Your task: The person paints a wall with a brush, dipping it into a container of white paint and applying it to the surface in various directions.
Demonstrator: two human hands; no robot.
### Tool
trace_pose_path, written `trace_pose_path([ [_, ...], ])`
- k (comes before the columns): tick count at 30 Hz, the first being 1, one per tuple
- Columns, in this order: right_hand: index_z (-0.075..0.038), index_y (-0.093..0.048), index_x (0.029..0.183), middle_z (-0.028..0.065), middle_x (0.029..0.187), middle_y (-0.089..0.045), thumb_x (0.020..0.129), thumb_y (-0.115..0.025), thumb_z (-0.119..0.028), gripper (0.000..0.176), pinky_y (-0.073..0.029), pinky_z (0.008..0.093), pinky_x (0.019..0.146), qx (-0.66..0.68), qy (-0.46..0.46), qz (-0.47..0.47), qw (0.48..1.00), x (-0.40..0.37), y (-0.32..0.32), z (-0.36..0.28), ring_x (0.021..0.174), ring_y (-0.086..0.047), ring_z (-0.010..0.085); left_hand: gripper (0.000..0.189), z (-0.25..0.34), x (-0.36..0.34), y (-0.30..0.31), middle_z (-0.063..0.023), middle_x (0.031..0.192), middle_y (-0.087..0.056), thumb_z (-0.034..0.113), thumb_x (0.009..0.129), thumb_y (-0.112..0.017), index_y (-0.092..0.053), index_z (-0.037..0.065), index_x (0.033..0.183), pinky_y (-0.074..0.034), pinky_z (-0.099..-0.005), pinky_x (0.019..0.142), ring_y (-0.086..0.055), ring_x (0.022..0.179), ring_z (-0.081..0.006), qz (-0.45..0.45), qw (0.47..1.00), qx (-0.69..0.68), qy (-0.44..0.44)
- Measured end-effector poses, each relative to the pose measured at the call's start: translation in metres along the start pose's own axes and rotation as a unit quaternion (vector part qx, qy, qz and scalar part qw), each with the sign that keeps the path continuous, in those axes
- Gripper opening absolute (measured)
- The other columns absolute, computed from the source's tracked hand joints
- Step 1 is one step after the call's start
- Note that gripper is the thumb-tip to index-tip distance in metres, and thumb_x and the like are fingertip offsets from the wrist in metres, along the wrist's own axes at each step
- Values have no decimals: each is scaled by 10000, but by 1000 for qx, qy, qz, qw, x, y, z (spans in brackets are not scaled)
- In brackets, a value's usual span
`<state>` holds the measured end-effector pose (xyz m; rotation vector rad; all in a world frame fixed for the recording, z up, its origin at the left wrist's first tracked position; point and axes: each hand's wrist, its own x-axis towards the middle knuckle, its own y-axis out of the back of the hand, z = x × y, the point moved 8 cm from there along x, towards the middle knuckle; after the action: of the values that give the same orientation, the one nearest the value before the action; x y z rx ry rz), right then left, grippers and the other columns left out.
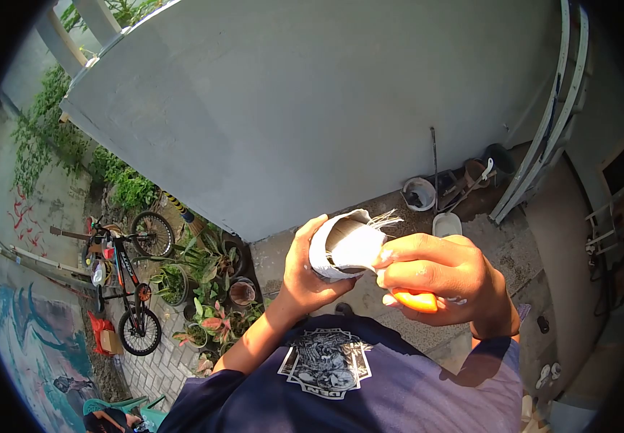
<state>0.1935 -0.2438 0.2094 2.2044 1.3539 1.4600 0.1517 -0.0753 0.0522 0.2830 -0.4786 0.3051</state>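
My left hand [305,270] is wrapped round a white, paint-smeared cup [319,252], with its mouth tilted toward me. In my right hand [442,278] is a paintbrush [414,300] with an orange handle, pinched near its head. White-coated bristles lie at the mouth of the cup, and a few stray ones stick out past its right rim. Bright glare hides where the bristles end and any paint inside begins. White specks dot the fingers of my right hand.
A large grey wall [290,108] rises ahead. At its foot on the right stand a paint-stained bucket [419,194] and a white container [447,225]. Potted plants [211,310] and a bicycle [133,289] are at left. A white metal rail [543,137] curves along the right.
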Motion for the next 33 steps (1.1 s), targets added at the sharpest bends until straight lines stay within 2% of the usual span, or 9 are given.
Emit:
trace_pose_path([
  [5, -7, -656, 1031, 171, 1072, -661, 782, -750, -31, 268, -577, 337, 621, -20, 0, 12, 1000, -3, 0, 3, 747, -694, 287, 983, -3, 0, 1, -165, 1300, -558, 139, 601, -907, -386, -15, 1421, -461, -406, 1046, -581, 1208, -293, -5, 1000, 13, -2],
  [7, -10, -657, 1031, 170, 1071, -660, 778, -751, -29, 271, -580, 334, 621, -20, 3, 17, 1000, -4, -2, 5, 749, -698, 281, 1052, 1, 1, -2, -170, 1348, -547, 176, 660, -950, -299, -7, 1466, -469, -389, 1051, -579, 1235, -245, -38, 998, 45, -20],
  [12, -30, -666, 1026, 165, 1070, -656, 768, -777, -40, 280, -584, 324, 614, -33, 2, 22, 999, -9, -10, 11, 761, -711, 271, 1009, 0, 2, -3, -164, 1321, -556, 149, 639, -921, -336, -9, 1445, -465, -395, 1050, -583, 1220, -263, -24, 1000, 18, -10],
  [15, -52, -680, 1011, 169, 1073, -654, 783, -783, -77, 251, -597, 315, 607, -47, 29, 45, 997, -15, -14, 8, 778, -719, 266, 976, 3, 6, -4, -155, 1297, -565, 118, 624, -896, -361, -15, 1429, -466, -390, 1042, -587, 1202, -266, -2, 1000, -21, -7],
  [18, -50, -685, 1000, 157, 1065, -655, 767, -762, -58, 245, -613, 306, 614, -95, 78, 33, 992, -21, -20, 4, 775, -719, 240, 972, 8, 11, -1, -148, 1294, -569, 98, 642, -889, -341, -12, 1436, -469, -380, 1041, -590, 1199, -249, -4, 999, -33, -15],
  [23, -63, -681, 993, 120, 1012, -647, 748, -756, -19, 261, -600, 290, 598, -99, 100, 37, 989, -26, -23, 2, 768, -713, 215, 956, 15, 17, -1, -142, 1297, -566, 68, 638, -886, -355, -4, 1430, -471, -379, 1045, -584, 1213, -235, -10, 998, -61, -13],
  [25, -73, -679, 985, 109, 1014, -645, 731, -760, 1, 276, -593, 285, 587, -124, 136, 79, 980, -27, -19, -5, 748, -708, 201, 951, 16, 19, -2, -141, 1302, -564, 65, 637, -885, -360, -3, 1428, -470, -378, 1046, -581, 1217, -233, -12, 999, -48, -21],
  [33, -99, -673, 973, 108, 1008, -659, 731, -753, 6, 276, -588, 275, 577, -140, 149, 71, 976, -29, -18, -13, 725, -706, 198, 940, 19, 19, -1, -142, 1314, -559, 65, 637, -887, -370, 0, 1419, -466, -376, 1048, -573, 1230, -229, -13, 998, -52, -27],
])
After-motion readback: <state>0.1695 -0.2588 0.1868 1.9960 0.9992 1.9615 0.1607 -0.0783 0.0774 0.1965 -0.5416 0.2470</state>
